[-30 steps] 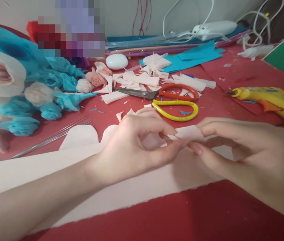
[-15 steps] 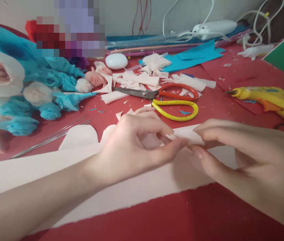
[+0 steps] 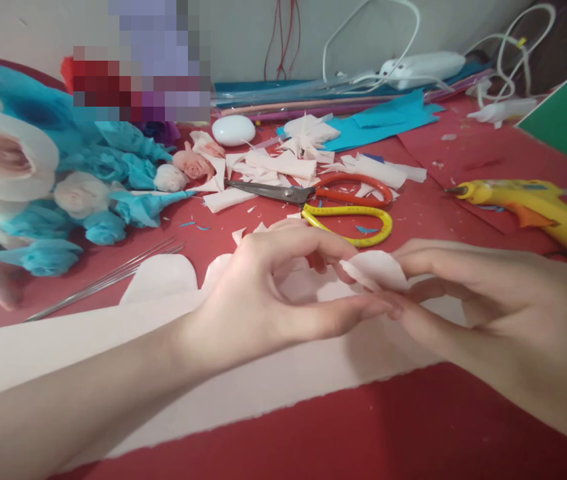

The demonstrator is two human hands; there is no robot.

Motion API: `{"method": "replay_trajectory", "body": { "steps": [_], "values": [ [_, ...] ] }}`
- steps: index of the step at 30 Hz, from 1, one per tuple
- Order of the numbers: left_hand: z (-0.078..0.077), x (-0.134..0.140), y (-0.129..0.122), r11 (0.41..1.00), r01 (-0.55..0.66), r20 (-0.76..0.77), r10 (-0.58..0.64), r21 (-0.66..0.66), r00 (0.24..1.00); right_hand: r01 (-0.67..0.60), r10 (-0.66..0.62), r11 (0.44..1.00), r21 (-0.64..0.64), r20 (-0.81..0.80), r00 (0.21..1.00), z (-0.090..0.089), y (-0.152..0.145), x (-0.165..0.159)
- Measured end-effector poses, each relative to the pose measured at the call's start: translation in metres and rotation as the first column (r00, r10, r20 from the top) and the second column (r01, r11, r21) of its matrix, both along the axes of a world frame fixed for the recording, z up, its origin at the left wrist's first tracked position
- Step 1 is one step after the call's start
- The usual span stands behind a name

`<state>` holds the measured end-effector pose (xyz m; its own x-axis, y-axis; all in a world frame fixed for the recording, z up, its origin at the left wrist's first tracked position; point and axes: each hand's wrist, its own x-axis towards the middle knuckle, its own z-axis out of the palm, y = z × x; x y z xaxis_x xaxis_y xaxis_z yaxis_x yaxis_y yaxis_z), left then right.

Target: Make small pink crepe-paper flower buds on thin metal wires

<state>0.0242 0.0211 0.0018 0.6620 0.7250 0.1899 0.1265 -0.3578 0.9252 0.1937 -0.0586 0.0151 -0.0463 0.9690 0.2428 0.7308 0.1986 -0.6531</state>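
The right hand (image 3: 506, 313) pinches a curled white paper piece (image 3: 379, 269), seemingly for shaping; whether the left hand (image 3: 263, 287) grips, I cannot tell. Light pressure seems needed next.

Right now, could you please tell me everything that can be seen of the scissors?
The scissors lie flat on the red table, beyond the left hand, unheld. The dark metal blades point left and look closed, joined by a round pivot. The farther handle loop is red, the nearer yellow; both look plastic-coated. Pale paper scraps lie around them, some apparently beneath.
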Motion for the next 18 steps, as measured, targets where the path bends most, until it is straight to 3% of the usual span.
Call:
{"method": "replay_trajectory", "body": {
  "steps": [4, 9, 18],
  "values": [
    [0.001, 0.001, 0.003, 0.995, 0.093, 0.028, -0.094, 0.032, 0.995, -0.003, -0.011, 0.995, -0.103, -0.142, 0.99, 0.004, 0.003, 0.0],
    [0.003, 0.002, 0.007, 0.989, 0.145, 0.021, -0.145, 0.024, 0.989, -0.039, 0.01, 0.99, -0.139, -0.201, 0.98, 0.005, 0.004, -0.002],
    [0.011, 0.001, -0.002, 0.995, 0.085, 0.13, -0.077, -0.056, 0.989, -0.072, 0.039, 0.991, -0.116, -0.267, 0.963, 0.012, -0.002, 0.001]
  ]
}}
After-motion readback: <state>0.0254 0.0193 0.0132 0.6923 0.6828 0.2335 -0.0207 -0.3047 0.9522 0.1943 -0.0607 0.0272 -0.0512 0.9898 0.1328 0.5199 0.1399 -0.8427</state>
